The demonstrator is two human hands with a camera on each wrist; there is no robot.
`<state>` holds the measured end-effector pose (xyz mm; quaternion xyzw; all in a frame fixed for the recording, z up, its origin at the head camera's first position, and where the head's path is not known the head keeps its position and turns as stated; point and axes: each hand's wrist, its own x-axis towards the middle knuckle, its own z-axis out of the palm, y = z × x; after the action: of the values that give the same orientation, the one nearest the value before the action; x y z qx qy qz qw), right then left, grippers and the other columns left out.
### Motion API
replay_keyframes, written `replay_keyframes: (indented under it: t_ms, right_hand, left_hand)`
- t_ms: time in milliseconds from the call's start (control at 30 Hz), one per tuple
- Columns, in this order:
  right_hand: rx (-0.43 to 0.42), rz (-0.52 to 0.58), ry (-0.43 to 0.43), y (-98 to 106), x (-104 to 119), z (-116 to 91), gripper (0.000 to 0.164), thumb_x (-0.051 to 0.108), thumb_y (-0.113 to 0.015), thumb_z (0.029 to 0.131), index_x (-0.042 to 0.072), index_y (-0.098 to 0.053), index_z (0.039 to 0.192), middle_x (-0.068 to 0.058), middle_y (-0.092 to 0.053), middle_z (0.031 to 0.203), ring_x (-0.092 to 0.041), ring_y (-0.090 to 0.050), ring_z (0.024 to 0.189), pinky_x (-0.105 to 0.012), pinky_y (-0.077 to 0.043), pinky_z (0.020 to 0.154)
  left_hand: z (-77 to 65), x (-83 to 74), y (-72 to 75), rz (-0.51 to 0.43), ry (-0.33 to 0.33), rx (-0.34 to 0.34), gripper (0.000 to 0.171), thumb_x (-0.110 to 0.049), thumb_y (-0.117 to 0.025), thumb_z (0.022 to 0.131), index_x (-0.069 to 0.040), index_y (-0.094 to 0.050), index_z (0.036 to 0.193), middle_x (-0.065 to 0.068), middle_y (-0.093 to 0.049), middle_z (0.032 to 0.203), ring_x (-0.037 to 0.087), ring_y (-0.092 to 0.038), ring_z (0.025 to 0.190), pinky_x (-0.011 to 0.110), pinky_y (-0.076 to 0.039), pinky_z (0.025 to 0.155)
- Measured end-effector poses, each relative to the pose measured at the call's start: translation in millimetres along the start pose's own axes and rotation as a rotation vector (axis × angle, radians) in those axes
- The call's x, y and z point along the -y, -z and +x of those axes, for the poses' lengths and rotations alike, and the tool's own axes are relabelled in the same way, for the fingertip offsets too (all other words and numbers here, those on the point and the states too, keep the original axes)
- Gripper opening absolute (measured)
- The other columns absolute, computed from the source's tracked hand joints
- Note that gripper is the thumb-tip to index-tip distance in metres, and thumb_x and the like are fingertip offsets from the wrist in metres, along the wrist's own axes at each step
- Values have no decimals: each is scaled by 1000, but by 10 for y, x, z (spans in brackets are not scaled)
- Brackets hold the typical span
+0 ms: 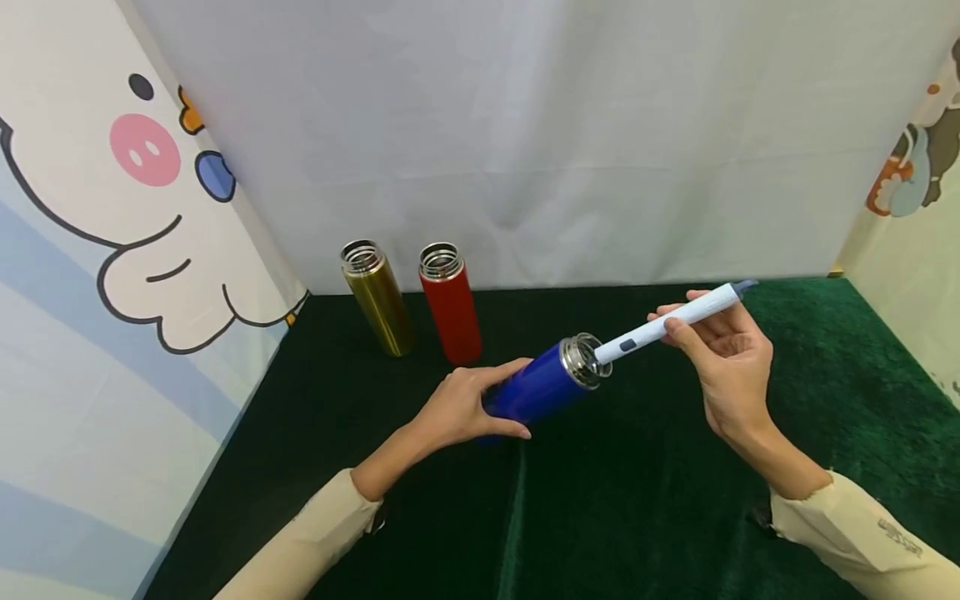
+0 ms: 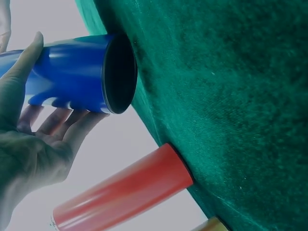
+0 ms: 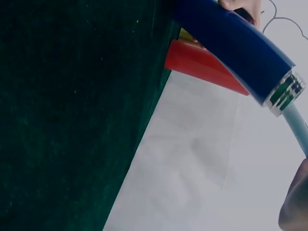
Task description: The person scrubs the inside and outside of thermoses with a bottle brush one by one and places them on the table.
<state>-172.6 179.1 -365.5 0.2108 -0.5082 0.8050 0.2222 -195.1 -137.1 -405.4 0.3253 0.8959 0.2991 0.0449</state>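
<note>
My left hand (image 1: 467, 406) grips a blue metal bottle (image 1: 534, 389) around its lower body, thumb on one side and fingers on the other. Tilted, the bottle points its uncapped steel mouth to the right. In the left wrist view, its dark base (image 2: 121, 74) is raised off the green cloth. My right hand (image 1: 738, 358) pinches a slim pale-blue stick (image 1: 651, 333) with a dark tip and a dark oval patch. The stick's lower end reaches the bottle's mouth (image 3: 287, 91); what lies inside is hidden. Only part of the right hand (image 3: 294, 202) shows in the right wrist view.
A gold bottle (image 1: 381, 304) and a red bottle (image 1: 453, 321), both uncapped, stand upright behind my left hand. Dark green cloth (image 1: 630, 492) covers the table. A white curtain (image 1: 510, 125) closes the back, with cartoon-printed panels (image 1: 60, 217) at the sides.
</note>
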Motion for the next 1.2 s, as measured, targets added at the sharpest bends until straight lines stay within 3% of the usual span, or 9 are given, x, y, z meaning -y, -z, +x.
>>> replay_keyframes:
  t_ms: [167,267,333,433,633,733,1000,1200]
  right_hand:
    - [47,-33,-44,-29,-89,-100,32,-24,-57,90,-11,-59,119,-9,-75,109,-20,-77,98,-28,-62,84]
    - [124,-81,-75,-32,-120,-151,39,-24,-57,90,-8,-58,125,-6,-75,115,-18,-76,102,-30,-61,87]
    - [152,-53,-84,-24,-116,-150,45,-25,-55,90,-7,-55,131,-8,-73,119,-20,-76,105,-31,-61,88]
    - [120,3,-65,-6,-66,-98,46,-25,-52,92,-7,-53,135,-12,-72,121,-23,-75,107,-33,-60,88]
    - [-20,76,-31,2,34,3,37,-24,-52,92,-9,-59,126,-15,-75,111,-26,-77,101,-36,-60,87]
    - [4,95,-34,-19,10,-13,37,-25,-52,92,-10,-58,125,-16,-74,111,-27,-77,102,-36,-60,88]
    - [166,-92,-87,-49,-98,-106,37,-16,-64,91,-6,-60,126,-9,-77,114,-19,-75,105,-28,-60,90]
    - [133,-62,-55,-39,-5,-17,40,-22,-57,92,-6,-59,129,-9,-77,115,-19,-76,105,-31,-60,88]
  left_hand:
    - [-14,-13,-11,47,2,-12,89,-45,-86,80,-31,-42,156,8,-64,141,30,-64,125,54,-51,105]
    - [-15,-11,-17,64,-5,-15,89,-45,-86,80,-32,-41,156,8,-65,141,30,-65,124,54,-52,105]
    - [-13,-5,-18,66,-9,-14,90,-46,-86,80,-33,-41,156,9,-65,141,30,-65,124,53,-52,105]
    - [-5,6,-9,47,-14,-10,90,-45,-86,80,-32,-41,156,9,-64,141,30,-65,125,54,-52,105]
    - [3,47,17,-8,-4,-3,88,-41,-87,81,-29,-43,156,11,-64,140,30,-65,124,52,-54,102]
    - [11,49,17,-1,-8,-2,88,-41,-87,81,-29,-43,156,11,-64,140,30,-66,123,51,-54,102]
    - [18,11,-17,75,-21,13,90,-48,-84,81,-33,-38,157,9,-64,141,29,-65,125,53,-52,105]
    - [14,2,-5,66,-24,19,89,-47,-84,82,-31,-39,157,9,-64,142,29,-64,125,53,-52,105]
